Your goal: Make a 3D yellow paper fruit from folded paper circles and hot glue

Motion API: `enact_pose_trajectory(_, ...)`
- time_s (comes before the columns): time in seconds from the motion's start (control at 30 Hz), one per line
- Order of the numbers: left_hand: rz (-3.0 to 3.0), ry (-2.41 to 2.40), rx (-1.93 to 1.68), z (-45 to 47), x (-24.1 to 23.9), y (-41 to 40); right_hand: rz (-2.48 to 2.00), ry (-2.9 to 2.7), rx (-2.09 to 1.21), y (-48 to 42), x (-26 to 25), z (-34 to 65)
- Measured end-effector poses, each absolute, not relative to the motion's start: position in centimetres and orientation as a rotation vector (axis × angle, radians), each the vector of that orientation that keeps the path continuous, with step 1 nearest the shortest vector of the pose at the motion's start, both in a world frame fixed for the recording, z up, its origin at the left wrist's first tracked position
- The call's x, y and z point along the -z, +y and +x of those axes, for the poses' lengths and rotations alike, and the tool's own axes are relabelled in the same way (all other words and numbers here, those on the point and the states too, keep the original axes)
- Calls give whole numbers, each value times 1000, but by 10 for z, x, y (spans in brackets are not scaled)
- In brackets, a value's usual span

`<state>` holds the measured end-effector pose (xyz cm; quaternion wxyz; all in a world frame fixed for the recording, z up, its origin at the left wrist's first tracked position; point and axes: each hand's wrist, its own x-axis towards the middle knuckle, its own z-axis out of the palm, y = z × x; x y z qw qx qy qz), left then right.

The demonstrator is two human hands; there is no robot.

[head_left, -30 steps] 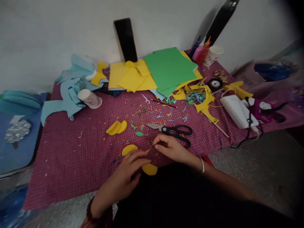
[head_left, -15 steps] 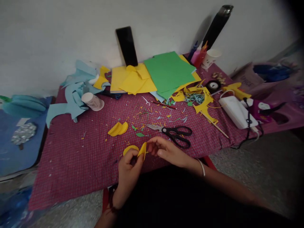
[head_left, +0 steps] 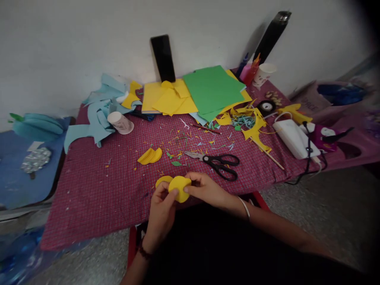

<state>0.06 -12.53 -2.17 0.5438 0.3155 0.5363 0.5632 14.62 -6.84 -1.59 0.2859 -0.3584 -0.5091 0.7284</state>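
A yellow paper circle point(head_left: 179, 187) is held up over the near edge of the checked red tablecloth point(head_left: 97, 190). My left hand point(head_left: 162, 213) pinches its left side and my right hand point(head_left: 204, 189) pinches its right side. Another yellow paper circle point(head_left: 163, 180) lies flat on the cloth just behind my left fingers. A small stack of folded yellow pieces point(head_left: 150, 155) lies farther back. Black-handled scissors point(head_left: 218, 162) rest on the cloth just beyond my right hand.
Yellow point(head_left: 166, 99) and green point(head_left: 212, 87) paper sheets lie at the back, by a leaning black phone point(head_left: 163, 57). Blue paper offcuts point(head_left: 95, 114) and a tipped paper cup point(head_left: 120, 122) sit at left. Glue bottles point(head_left: 247, 69), tape point(head_left: 266, 106), a white box point(head_left: 292, 138) and scraps crowd the right.
My left hand picked a yellow circle up from the table edge. It first stood on edge; now it faces me flat, with both hands pinching it.
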Motion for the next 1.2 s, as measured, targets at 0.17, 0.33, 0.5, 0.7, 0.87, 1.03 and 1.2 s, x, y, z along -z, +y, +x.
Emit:
enact_pose_trajectory(0.17, 480, 1111, -1320, 7, 21, -128, -983, -1362, -1961, -74, 16, 148)
enact_pose_trajectory(0.33, 383, 1056, -1333, 3, 12, -142, -999, -1390, -1911, -86, 9, 146)
enact_pose_trajectory(0.5, 460, 1092, -1194, 6, 12, -162, -976, -1477, -1819, -101, 5, 147)
enact_pose_trajectory(0.7, 666, 1243, -1102, 14, 17, -166, -970, -1521, -1834, -104, 6, 157)
enact_pose_trajectory(0.87, 1011, 1434, -909, -12, 14, -152, -1102, -1559, -1834, -93, 10, 164)
enact_pose_trajectory(1.03, 1405, 1731, -855, -61, 10, -112, -1279, -1533, -1801, -72, 15, 170)
enact_pose_trajectory(1.2, 1677, 1676, -700, -73, 19, -88, -1340, -1580, -1830, -55, 16, 168)
